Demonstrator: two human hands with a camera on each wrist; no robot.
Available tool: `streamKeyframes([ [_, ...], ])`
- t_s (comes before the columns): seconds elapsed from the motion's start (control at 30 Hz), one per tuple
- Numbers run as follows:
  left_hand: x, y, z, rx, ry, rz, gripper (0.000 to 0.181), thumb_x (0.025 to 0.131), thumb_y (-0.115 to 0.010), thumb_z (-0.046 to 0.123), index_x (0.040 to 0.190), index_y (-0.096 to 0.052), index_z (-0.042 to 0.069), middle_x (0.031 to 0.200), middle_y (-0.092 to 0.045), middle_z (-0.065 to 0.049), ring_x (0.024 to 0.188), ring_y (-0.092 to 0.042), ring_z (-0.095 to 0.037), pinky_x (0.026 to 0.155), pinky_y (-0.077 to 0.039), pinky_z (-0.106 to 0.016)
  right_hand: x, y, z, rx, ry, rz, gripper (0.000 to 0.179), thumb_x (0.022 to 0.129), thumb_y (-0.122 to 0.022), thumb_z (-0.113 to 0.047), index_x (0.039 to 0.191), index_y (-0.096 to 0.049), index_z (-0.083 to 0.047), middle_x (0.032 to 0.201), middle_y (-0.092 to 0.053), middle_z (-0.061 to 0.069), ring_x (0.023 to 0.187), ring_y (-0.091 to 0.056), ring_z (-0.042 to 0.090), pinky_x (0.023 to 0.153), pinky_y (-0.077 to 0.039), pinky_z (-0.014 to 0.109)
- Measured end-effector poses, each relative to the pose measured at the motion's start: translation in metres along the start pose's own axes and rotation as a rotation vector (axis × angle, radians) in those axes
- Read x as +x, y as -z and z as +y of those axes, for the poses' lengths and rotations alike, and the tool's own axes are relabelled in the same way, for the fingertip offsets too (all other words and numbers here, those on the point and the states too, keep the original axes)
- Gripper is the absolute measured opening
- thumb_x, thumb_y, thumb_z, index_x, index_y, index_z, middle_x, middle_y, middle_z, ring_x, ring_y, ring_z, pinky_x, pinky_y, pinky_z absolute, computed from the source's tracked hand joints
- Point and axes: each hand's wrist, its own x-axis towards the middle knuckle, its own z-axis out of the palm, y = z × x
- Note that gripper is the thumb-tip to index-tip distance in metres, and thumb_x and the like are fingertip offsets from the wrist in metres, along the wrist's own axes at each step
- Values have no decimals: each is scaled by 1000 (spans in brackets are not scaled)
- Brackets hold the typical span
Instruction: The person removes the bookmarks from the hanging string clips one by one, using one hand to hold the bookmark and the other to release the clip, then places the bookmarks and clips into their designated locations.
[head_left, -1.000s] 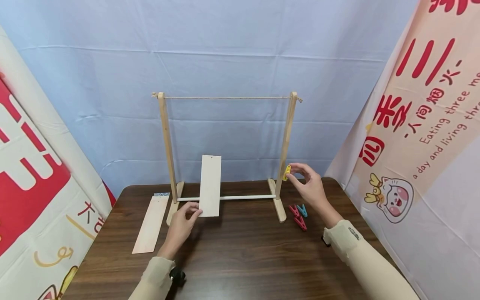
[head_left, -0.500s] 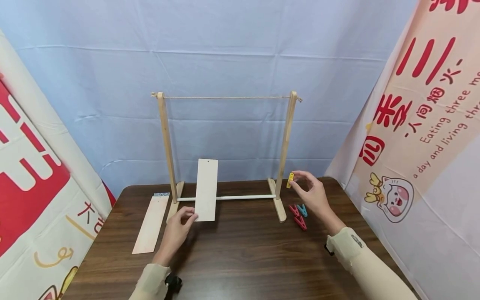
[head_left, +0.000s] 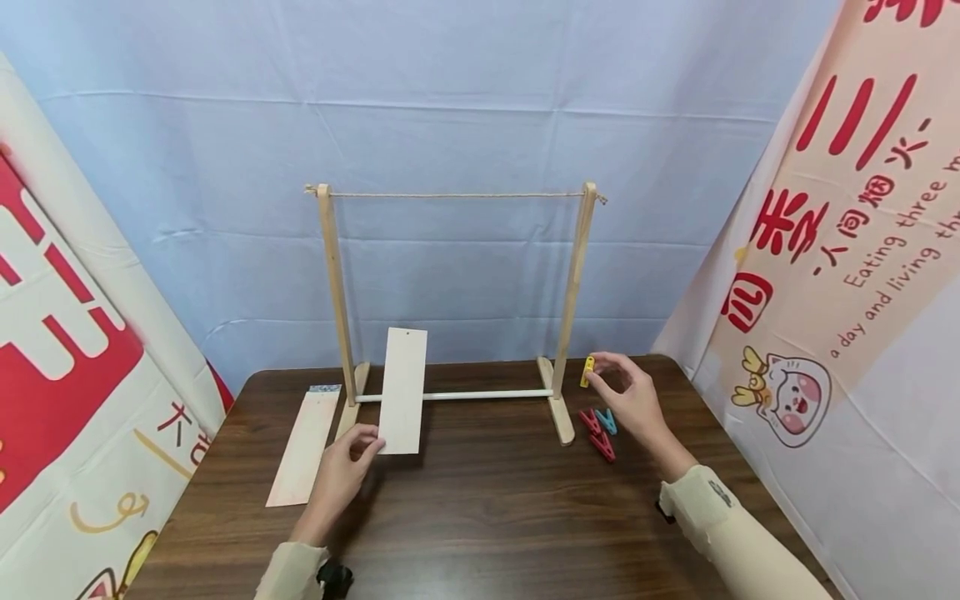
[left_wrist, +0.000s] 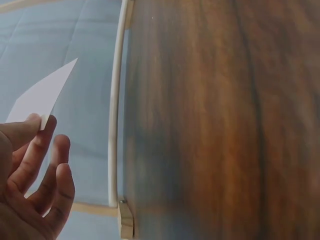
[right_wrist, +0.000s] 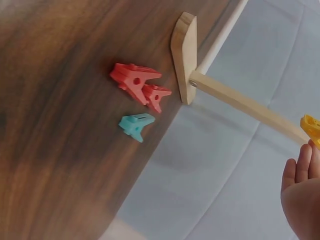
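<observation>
My left hand pinches the lower left corner of a pale blank card with a small hole near its top edge. The card is held up in front of the rack's left part, tilted slightly. In the left wrist view, thumb and forefinger grip the card while the other fingers curl loosely beside it. On the right, my right hand pinches a yellow clothespin between thumb and fingers, just right of the rack's right post. The right wrist view catches only part of the yellow clothespin at its edge.
A wooden rack stands at the back, with a string across its top and a white bar below. A second card lies left. Two red clothespins and a blue one lie right on the table.
My left hand has brought the card down and to the left, nearer to me. The right hand, still holding the yellow clothespin, has moved slightly right and lower.
</observation>
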Motion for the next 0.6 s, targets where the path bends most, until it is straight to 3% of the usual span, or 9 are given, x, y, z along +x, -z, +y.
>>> streamKeyframes([
  [0.2,-7,8,-5,13,10,-2,18,102,-77,16,119,-74,9,98,-79,1,90,-72,-17,83,-59,-32,-8,2,3,-33,-26,6,33,94,-78,8,126,-68,12,105,-72,29,96,-67,30,92,-55,31],
  [0.4,-13,15,-11,26,11,20,17,101,-78,15,117,-75,8,97,-80,1,87,-71,-14,81,-58,-29,-15,5,5,-74,-43,14,33,94,-79,8,125,-69,12,105,-73,29,98,-66,45,89,-53,40],
  [0.6,-16,20,-14,43,6,18,16,101,-78,15,117,-75,9,98,-80,2,87,-71,-13,80,-58,-28,-19,9,7,-83,-54,3,33,95,-77,7,126,-68,13,107,-72,31,100,-65,47,91,-49,18],
])
